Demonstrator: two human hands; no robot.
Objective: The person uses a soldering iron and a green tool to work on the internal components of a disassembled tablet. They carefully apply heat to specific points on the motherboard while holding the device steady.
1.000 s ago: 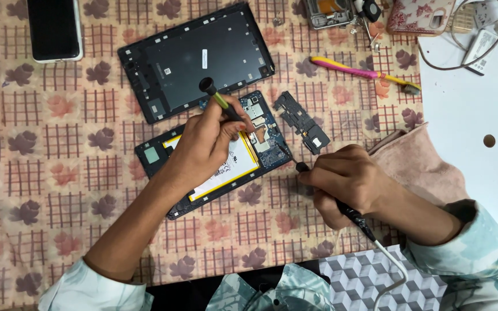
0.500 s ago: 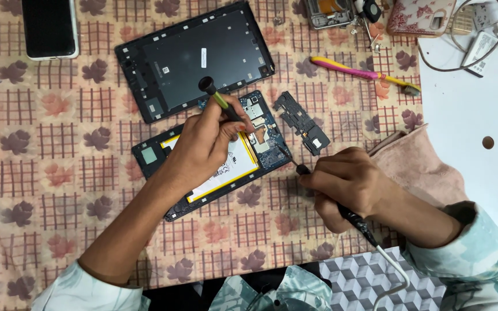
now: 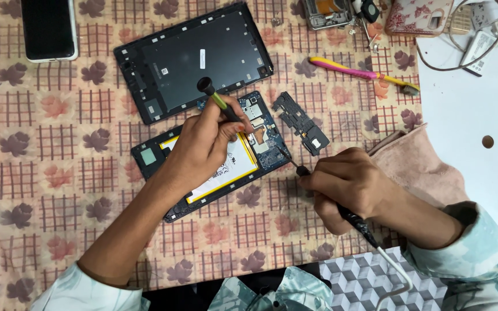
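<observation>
Left hand (image 3: 206, 144) grips a green-handled tool (image 3: 217, 101) over the opened tablet (image 3: 214, 167) at frame centre; right hand (image 3: 347, 187) is closed round a corded iron (image 3: 353, 222), tip at the board. Back cover (image 3: 197, 57) and shield (image 3: 301, 122) lie detached above; battery remains seated, board work appears unfinished.

Head view, steeply down, close above table (image 3: 41, 190)

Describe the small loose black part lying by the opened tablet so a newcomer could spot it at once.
Start at the opened tablet with the yellow-edged battery, mid-cloth. Just off its upper right corner, above the right hand, lies a flat, irregular black plastic cover. Unlike the large back cover, it is small, jagged and slanted.
</observation>
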